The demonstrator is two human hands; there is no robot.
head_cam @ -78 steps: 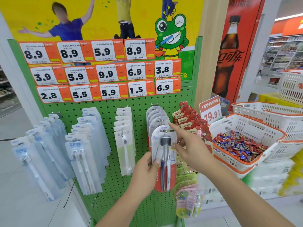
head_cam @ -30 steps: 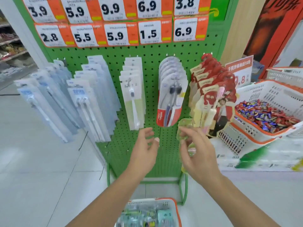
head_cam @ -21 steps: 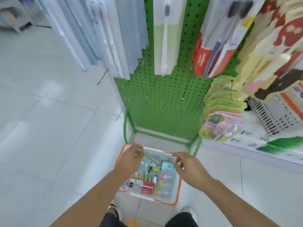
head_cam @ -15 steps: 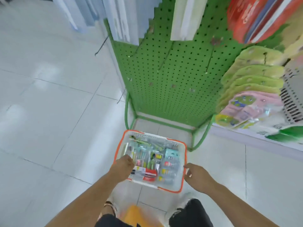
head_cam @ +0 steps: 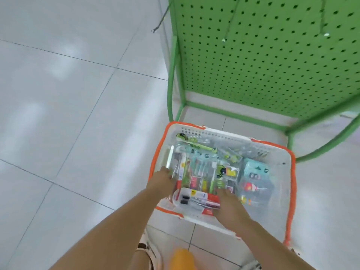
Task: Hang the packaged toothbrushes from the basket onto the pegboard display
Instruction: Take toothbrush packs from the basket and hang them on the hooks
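down at six o'clock in the head view, both forearms reach into the basket (head_cam: 290, 184), a white one with an orange rim that sits on the floor (head_cam: 68, 114) just in front of the pegboard (head_cam: 272, 55). the left hand (head_cam: 161, 184) is at the basket's nine o'clock side, fingertips down among the packs (head_cam: 220, 168), seemingly on a clear pack with a pale brush; whether it actually pinches that pack or only touches it cannot be told through the blur. the right hand (head_cam: 228, 203) lies toward six o'clock, over the end of a red-and-white pack (head_cam: 196, 199) that rests flat across the near edge; its fingers are hidden under the back of the hand, so its grip cannot be told either. both hands likely sit low and close together because the packs lie in a loose, overlapping heap and one has to be worked free; that is a judgement. the packs fill the basket from wall to wall, with green ones toward twelve o'clock and a teal one near three o'clock. the pegboard rises at one o'clock, green and perforated, on a green tube frame whose feet flank the basket; this low part carries only a few bare hooks (head_cam: 229, 22). the floor is glossy pale tile with thin dark joints and soft light reflections. at the bottom edge, a shoe and an orange blur show.
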